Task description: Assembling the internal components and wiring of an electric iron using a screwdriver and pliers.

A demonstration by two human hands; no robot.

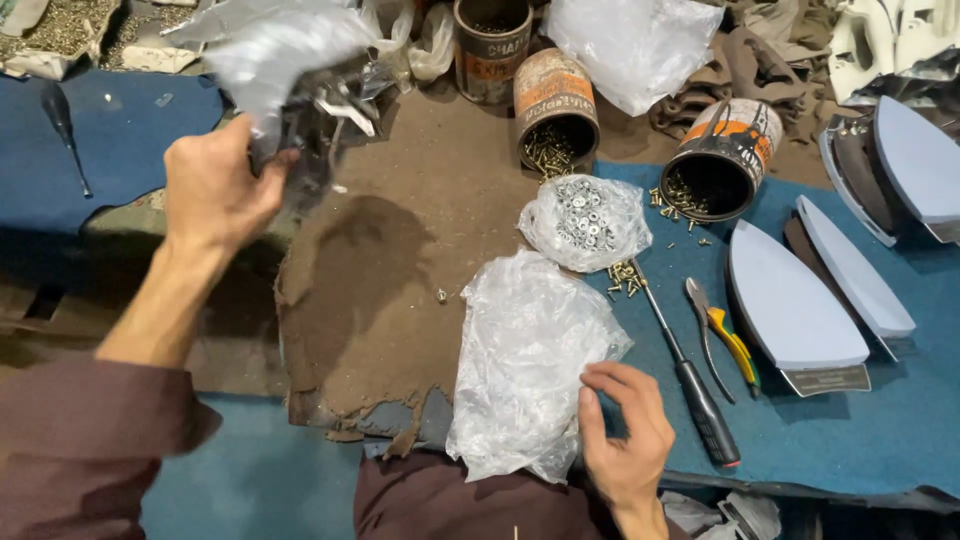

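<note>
My left hand (215, 185) is raised at the upper left, gripping a crumpled clear plastic bag (285, 60) with dark metal parts inside; the bag is blurred. My right hand (625, 430) rests near the front edge, its fingers pinching the right side of a large crinkled clear plastic bag (525, 360) lying on the work surface. Just beyond it sits a smaller open bag of silver washers and nuts (585, 222).
Rusty tins with screws (553, 105) (722, 155) lie tipped at the back. A black-handled screwdriver (690, 385), yellow-handled pliers (725, 340) and several grey iron soleplates (790, 305) lie on the blue cloth at right. Loose screws (622, 278) are scattered. Another screwdriver (62, 125) lies far left.
</note>
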